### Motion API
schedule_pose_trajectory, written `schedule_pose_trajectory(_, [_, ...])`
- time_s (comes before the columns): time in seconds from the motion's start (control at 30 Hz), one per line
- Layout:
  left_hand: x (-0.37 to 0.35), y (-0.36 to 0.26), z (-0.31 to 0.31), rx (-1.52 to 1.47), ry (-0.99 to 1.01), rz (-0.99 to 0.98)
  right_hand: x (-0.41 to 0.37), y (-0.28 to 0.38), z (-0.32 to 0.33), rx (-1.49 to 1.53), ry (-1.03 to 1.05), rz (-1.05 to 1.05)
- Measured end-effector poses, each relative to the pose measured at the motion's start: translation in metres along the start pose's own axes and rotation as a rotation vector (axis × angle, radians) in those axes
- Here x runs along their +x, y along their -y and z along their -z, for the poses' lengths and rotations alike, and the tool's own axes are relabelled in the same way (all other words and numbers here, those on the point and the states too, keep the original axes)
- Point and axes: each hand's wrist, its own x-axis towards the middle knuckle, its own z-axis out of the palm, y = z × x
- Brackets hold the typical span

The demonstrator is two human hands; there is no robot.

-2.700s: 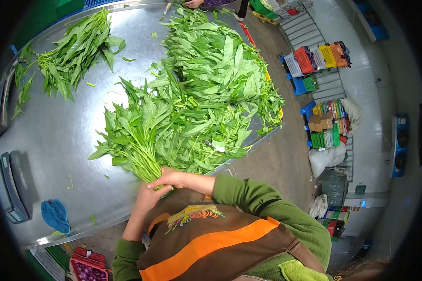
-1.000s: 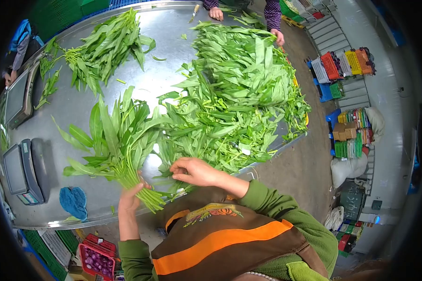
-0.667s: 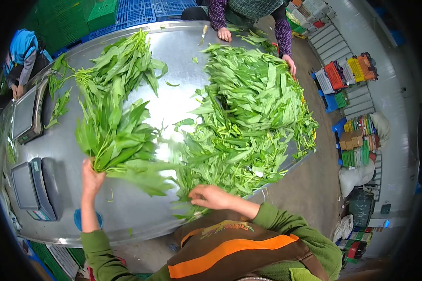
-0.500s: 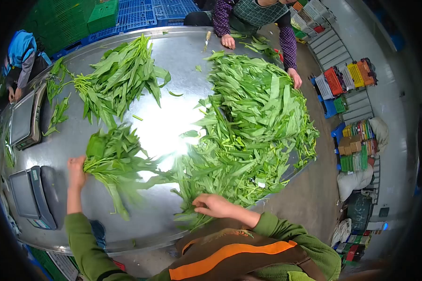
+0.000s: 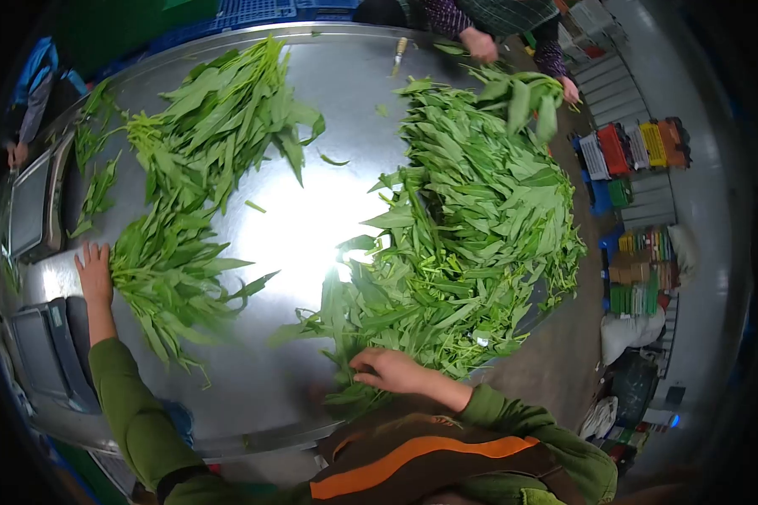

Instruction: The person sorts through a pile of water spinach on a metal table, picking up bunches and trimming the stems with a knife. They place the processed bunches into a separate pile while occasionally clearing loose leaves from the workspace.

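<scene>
While my left hand [image 5: 95, 269] lies open by the laid-down bunch [image 5: 164, 273] at nine o'clock, my right hand [image 5: 387, 370] pinches stems [image 5: 349, 394] at six. Most of the heap [image 5: 480, 210] at two o'clock looks unsorted.

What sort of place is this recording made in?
Probably a vegetable sorting or packing shed: a steel table heaped with leafy greens, a weighing scale at its edge, and stacked plastic crates on the floor.

— What does the person wear?
— A green long-sleeved top [image 5: 564, 459]. The left sleeve [image 5: 130, 404] and the right sleeve [image 5: 514, 417] both reach the wrist.
— And over it?
— A brown apron [image 5: 379, 429], crossed by a broad orange stripe [image 5: 396, 461]. The left hand [image 5: 95, 268] and the right hand [image 5: 387, 370] are bare.
</scene>
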Motion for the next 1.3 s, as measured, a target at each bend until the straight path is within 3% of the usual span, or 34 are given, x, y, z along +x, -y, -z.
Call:
schedule_pose_trajectory(0.07, [0.001,0.005,-0.020,0.138,0.006,0.105,-0.002,-0.003,0.003,0.004,-0.005,0.020])
schedule_pose_trajectory(0.13, [0.004,0.007,-0.007,0.241,0.154,0.247,-0.006,-0.006,0.007,0.013,-0.024,0.059])
schedule_pose_trajectory(0.2, [0.002,0.010,0.008,0.168,0.073,0.298,-0.010,-0.013,0.008,0.023,-0.046,0.061])
schedule_pose_trajectory(0.27, [-0.010,-0.007,0.041,0.009,-0.104,0.246,-0.016,-0.019,0.009,0.043,-0.088,0.053])
schedule_pose_trajectory(0.33, [-0.014,-0.029,0.072,-0.365,-0.293,-0.005,-0.024,-0.025,0.010,0.044,-0.075,0.051])
schedule_pose_trajectory(0.37, [-0.020,-0.057,0.086,-0.488,-0.383,-0.073,-0.028,-0.026,0.011,0.017,-0.037,0.030])
schedule_pose_trajectory(0.43, [-0.028,-0.110,0.100,-0.606,-0.354,-0.183,-0.040,-0.032,0.011,0.041,-0.041,0.032])
schedule_pose_trajectory(0.47, [-0.034,-0.137,0.105,-0.672,-0.383,-0.339,-0.051,-0.035,0.014,0.068,-0.107,-0.024])
schedule_pose_trajectory(0.53, [-0.063,-0.210,0.159,-0.873,-0.227,-0.487,-0.068,-0.042,0.027,0.132,-0.158,0.124])
schedule_pose_trajectory(0.67, [-0.123,-0.345,0.241,-1.114,0.041,-0.738,-0.105,-0.080,0.055,0.298,-0.335,0.071])
schedule_pose_trajectory(0.73, [-0.150,-0.398,0.277,-1.155,0.086,-0.855,-0.127,-0.110,0.076,0.344,-0.550,0.080])
schedule_pose_trajectory(0.8, [-0.165,-0.446,0.296,-1.168,0.112,-0.876,-0.149,-0.142,0.102,0.352,-0.705,-0.018])
schedule_pose_trajectory(0.87, [-0.174,-0.489,0.310,-1.240,0.143,-0.937,-0.168,-0.177,0.132,0.425,-1.003,-0.013])
schedule_pose_trajectory(1.03, [-0.182,-0.579,0.350,-1.358,0.316,-0.893,-0.205,-0.280,0.207,0.693,-1.337,-0.087])
schedule_pose_trajectory(1.07, [-0.181,-0.596,0.358,-1.363,0.316,-0.891,-0.208,-0.303,0.219,0.710,-1.344,-0.096])
schedule_pose_trajectory(1.17, [-0.183,-0.643,0.398,-1.397,0.358,-0.830,-0.214,-0.354,0.247,1.438,-1.396,-0.254])
schedule_pose_trajectory(1.3, [-0.183,-0.704,0.432,-1.345,0.281,-0.971,-0.199,-0.396,0.294,1.638,-1.299,-0.473])
